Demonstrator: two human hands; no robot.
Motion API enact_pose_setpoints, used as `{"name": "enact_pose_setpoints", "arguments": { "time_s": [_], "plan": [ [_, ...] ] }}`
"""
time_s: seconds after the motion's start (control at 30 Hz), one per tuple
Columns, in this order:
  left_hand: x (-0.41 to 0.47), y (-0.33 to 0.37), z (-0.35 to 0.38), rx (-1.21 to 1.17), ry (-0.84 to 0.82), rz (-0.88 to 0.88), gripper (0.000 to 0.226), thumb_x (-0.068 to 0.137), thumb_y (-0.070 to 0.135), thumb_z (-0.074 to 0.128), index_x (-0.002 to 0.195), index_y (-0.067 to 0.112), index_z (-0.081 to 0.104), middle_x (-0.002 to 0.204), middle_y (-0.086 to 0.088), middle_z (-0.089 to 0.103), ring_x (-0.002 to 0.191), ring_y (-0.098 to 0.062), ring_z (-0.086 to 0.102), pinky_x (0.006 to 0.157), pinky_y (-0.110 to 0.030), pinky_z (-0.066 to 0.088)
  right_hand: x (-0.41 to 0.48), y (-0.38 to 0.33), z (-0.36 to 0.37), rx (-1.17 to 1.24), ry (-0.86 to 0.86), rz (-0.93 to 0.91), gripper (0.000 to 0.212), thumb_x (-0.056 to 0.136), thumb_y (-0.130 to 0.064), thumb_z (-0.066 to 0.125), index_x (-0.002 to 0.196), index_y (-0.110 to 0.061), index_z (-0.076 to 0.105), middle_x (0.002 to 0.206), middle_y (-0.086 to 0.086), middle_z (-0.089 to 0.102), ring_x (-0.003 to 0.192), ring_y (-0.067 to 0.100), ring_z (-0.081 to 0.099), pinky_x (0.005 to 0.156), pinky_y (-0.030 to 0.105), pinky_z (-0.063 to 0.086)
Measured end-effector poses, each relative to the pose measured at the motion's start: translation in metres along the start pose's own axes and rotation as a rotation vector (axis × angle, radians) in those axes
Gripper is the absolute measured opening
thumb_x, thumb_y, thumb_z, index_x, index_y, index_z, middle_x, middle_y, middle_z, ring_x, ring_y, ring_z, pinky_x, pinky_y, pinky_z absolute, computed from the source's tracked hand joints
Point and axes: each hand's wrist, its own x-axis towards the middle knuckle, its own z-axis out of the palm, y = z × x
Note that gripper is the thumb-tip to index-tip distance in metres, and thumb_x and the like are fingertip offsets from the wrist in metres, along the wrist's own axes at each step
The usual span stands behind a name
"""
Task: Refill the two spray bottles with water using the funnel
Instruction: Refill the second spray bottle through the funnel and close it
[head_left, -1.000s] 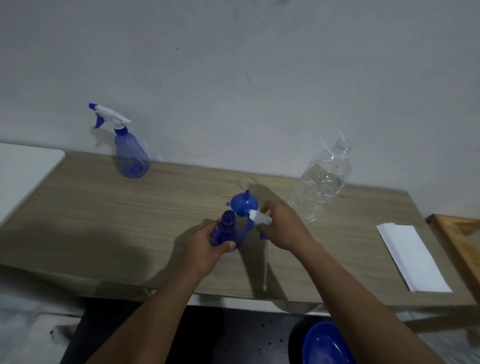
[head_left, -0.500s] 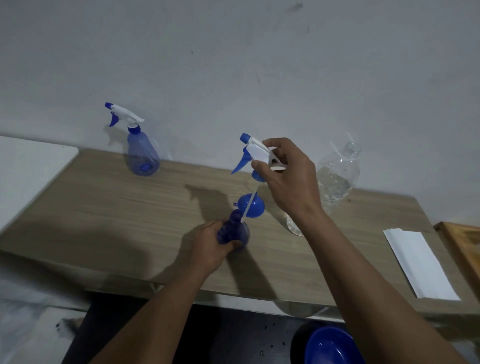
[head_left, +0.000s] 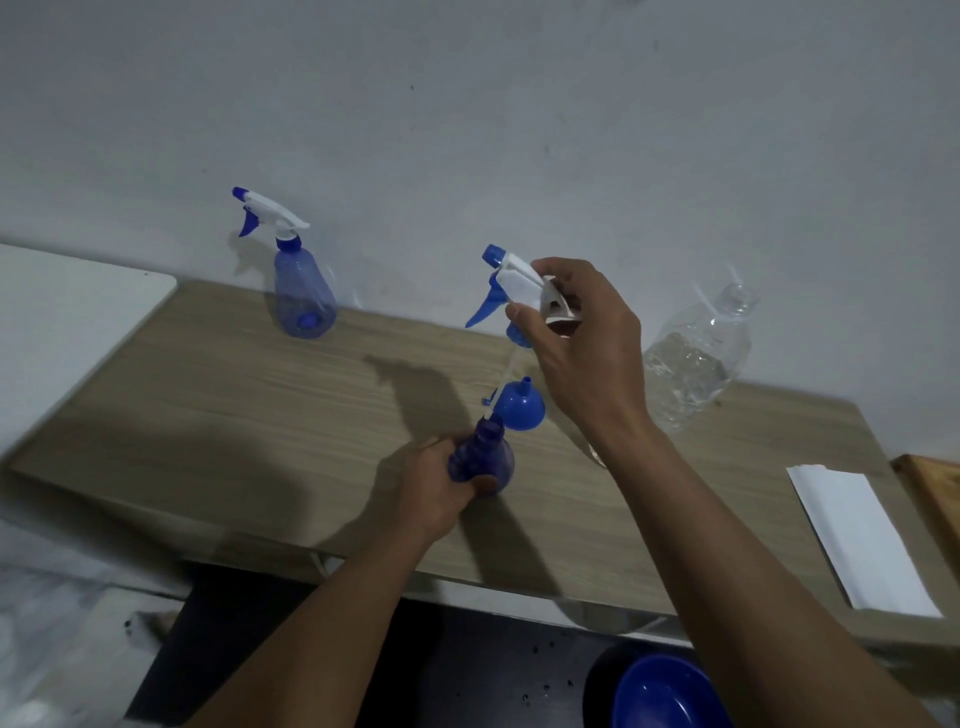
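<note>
On wooden table (head_left: 260, 415): gripping uncapped spray bottle (head_left: 483, 460) with left hand (head_left: 431, 488); pinching sprayer head (head_left: 511, 283) in right hand (head_left: 582, 353), holding it raised, higher than a second ago, trailing dip tube (head_left: 500, 387) to bottle neck.

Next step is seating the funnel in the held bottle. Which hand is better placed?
Right, probably. The right hand is raised near the funnel, though it must first put down the spray head; the left hand grips the bottle, steadying it.

Funnel (head_left: 519, 410) behind near btl (head_left: 482, 457); other btl (head_left: 304, 291) back-left.
</note>
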Motion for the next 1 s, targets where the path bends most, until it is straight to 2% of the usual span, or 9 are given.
{"name": "enact_pose_setpoints", "arguments": {
  "time_s": [0.17,0.23,0.43,0.53,0.67,0.77,0.83,0.9,1.0],
  "plan": [
    [0.0,-0.001,0.001,-0.023,0.016,0.004,0.058,0.068,0.02,0.088,0.121,0.021,0.065,0.109,0.004,0.063,0.093,-0.012,0.062,0.063,-0.007,0.039,-0.014,0.025,0.014,-0.101,-0.113,0.006,0.033,0.087,-0.022,0.076,0.118,-0.019,0.065,0.107,-0.001,0.063,0.086,0.011,0.064,0.071,0.022,0.056],
    [0.0,-0.001,0.002,-0.038,0.03,0.013,0.055,0.066,0.02,0.088,0.116,0.021,0.067,0.105,0.003,0.065,0.09,-0.012,0.063,0.066,-0.009,0.042,-0.027,0.037,0.022,-0.106,-0.156,0.026,0.031,0.087,-0.02,0.075,0.117,-0.019,0.065,0.107,-0.001,0.063,0.085,0.008,0.062,0.072,0.02,0.054],
    [0.001,-0.008,0.006,-0.025,0.055,0.079,0.04,0.065,0.024,0.088,0.1,0.017,0.071,0.091,0.002,0.066,0.079,-0.013,0.061,0.064,-0.012,0.042,-0.059,0.069,0.034,-0.138,-0.246,0.052,0.031,0.087,-0.02,0.074,0.116,-0.021,0.064,0.107,-0.007,0.065,0.094,0.011,0.059,0.082,0.035,0.053],
    [0.001,-0.008,0.006,-0.018,0.052,0.101,0.043,0.067,0.025,0.086,0.106,0.018,0.07,0.097,0.001,0.066,0.085,-0.013,0.061,0.075,-0.023,0.049,-0.062,0.072,0.033,-0.124,-0.27,0.046,0.031,0.088,-0.022,0.073,0.118,-0.022,0.064,0.108,-0.01,0.066,0.097,0.014,0.061,0.083,0.036,0.053],
    [0.0,-0.01,0.006,-0.058,0.037,0.105,0.049,0.066,0.026,0.086,0.112,0.023,0.069,0.101,0.003,0.067,0.089,-0.011,0.064,0.08,-0.03,0.053,-0.063,0.074,0.03,-0.119,-0.322,0.011,0.035,0.089,-0.019,0.071,0.123,-0.02,0.062,0.117,-0.012,0.065,0.102,0.009,0.061,0.084,0.033,0.056],
    [0.0,-0.009,0.006,-0.078,0.03,0.102,0.053,0.066,0.023,0.087,0.115,0.023,0.069,0.104,0.007,0.066,0.091,-0.009,0.065,0.081,-0.021,0.053,-0.063,0.076,0.03,-0.135,-0.384,0.007,0.039,0.088,-0.014,0.069,0.124,-0.023,0.059,0.118,-0.015,0.062,0.103,0.007,0.06,0.086,0.03,0.055],
    [0.0,-0.009,0.006,-0.085,0.029,0.092,0.053,0.066,0.023,0.088,0.115,0.024,0.069,0.104,0.008,0.066,0.092,-0.009,0.065,0.081,-0.021,0.053,-0.063,0.077,0.03,-0.161,-0.395,0.013,0.038,0.087,-0.013,0.069,0.122,-0.024,0.059,0.114,-0.016,0.062,0.099,0.005,0.058,0.084,0.021,0.051],
    [0.0,-0.009,0.007,-0.096,0.034,0.076,0.052,0.064,0.026,0.088,0.113,0.025,0.069,0.103,0.007,0.066,0.091,-0.01,0.065,0.082,-0.031,0.055,-0.064,0.077,0.03,-0.191,-0.383,0.026,0.034,0.087,-0.015,0.072,0.119,-0.02,0.061,0.108,-0.013,0.062,0.092,0.001,0.053,0.078,0.006,0.041],
    [0.001,-0.012,0.011,-0.069,0.06,0.061,0.044,0.061,0.03,0.087,0.101,0.021,0.07,0.095,0.005,0.065,0.084,-0.014,0.064,0.076,-0.03,0.054,-0.064,0.076,0.032,-0.241,-0.355,0.043,0.02,0.085,-0.021,0.076,0.101,-0.014,0.066,0.088,-0.013,0.055,0.077,0.002,0.044,0.069,0.004,0.034]
  ]
}}
